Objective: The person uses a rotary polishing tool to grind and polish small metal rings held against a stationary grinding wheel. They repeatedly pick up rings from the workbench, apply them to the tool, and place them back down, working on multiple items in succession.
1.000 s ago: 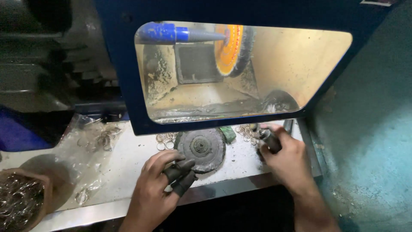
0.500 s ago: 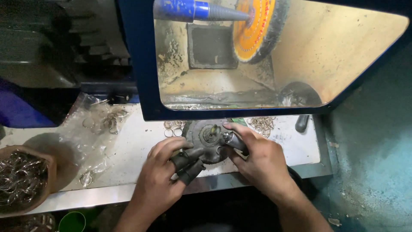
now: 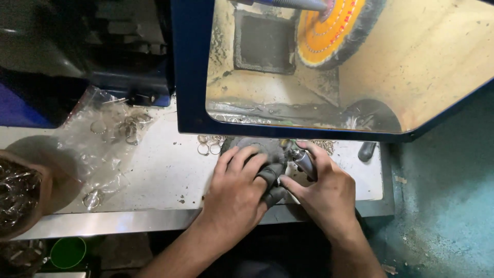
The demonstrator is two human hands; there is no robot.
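- Left hand (image 3: 237, 193) lies flat on a grey round pad (image 3: 257, 146) on the worktop (image 3: 164, 170), its dark-capped fingers (image 3: 270, 175) curled.
- Right hand (image 3: 324, 188) grips a small metal piece (image 3: 304, 162), touching the left fingers.
- Loose rings (image 3: 208, 146) lie just beside the pad.

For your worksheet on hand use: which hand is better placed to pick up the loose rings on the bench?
Probably the left hand: the loose rings lie just beyond its fingers, while the right hand grips a metal tool.
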